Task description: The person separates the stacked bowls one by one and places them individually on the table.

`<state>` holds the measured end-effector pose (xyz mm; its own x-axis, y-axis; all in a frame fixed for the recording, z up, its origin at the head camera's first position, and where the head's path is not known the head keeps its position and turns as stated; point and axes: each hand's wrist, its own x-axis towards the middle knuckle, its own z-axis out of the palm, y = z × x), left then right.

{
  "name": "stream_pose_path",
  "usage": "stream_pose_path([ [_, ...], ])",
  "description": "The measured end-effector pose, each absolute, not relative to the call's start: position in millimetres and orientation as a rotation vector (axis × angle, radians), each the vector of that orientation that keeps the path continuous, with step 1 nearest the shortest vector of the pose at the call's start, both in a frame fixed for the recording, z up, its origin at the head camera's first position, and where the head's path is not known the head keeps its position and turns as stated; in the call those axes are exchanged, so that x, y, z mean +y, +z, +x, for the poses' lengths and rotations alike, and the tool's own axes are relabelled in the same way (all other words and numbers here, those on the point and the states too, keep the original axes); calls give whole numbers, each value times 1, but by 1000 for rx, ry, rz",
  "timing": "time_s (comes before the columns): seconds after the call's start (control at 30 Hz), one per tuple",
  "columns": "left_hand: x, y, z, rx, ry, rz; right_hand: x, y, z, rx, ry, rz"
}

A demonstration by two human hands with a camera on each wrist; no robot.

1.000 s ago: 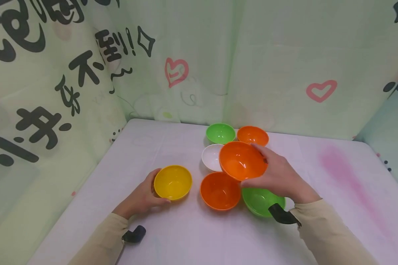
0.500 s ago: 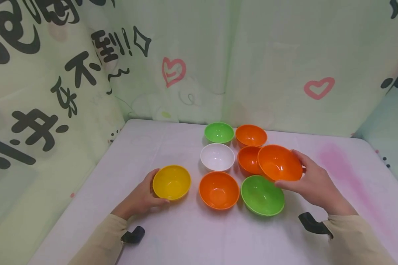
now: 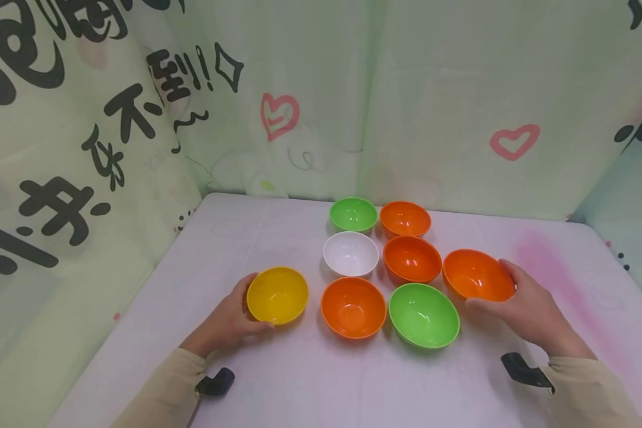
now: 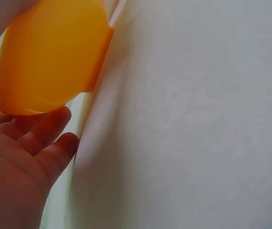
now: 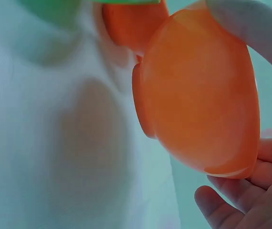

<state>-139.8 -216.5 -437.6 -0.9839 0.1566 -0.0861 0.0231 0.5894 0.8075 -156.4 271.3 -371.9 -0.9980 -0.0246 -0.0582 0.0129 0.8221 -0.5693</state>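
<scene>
On the left, my left hand (image 3: 239, 318) holds a yellow bowl (image 3: 278, 295) by its side, thumb at the near rim and fingers round the far side. In the left wrist view the yellow bowl (image 4: 55, 55) has its foot close to the white cloth. My right hand (image 3: 537, 309) grips an orange bowl (image 3: 476, 276) at the right end of the group, between thumb and fingers. The right wrist view shows this orange bowl (image 5: 203, 95) raised over the cloth, its shadow apart from it. Another orange bowl (image 3: 412, 260) stands just left of it.
Between the hands stand a green bowl (image 3: 424, 316), an orange bowl (image 3: 353, 308) and a white bowl (image 3: 351, 254). Behind them are a smaller green bowl (image 3: 353, 215) and an orange bowl (image 3: 405, 219). A printed curtain (image 3: 428, 107) hangs along the back of the white-covered table (image 3: 278, 380).
My right hand has carried its orange bowl rightward and lower, from over the middle of the group to its right side, uncovering the bowls beneath. The left hand stays with the yellow bowl.
</scene>
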Motion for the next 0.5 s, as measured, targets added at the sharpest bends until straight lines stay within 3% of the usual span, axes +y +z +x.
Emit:
stream_pose_path([
  [0.5, -221, -434, -139, 2719, 1247, 163, 277, -396, -157, 2875, -922, 45],
])
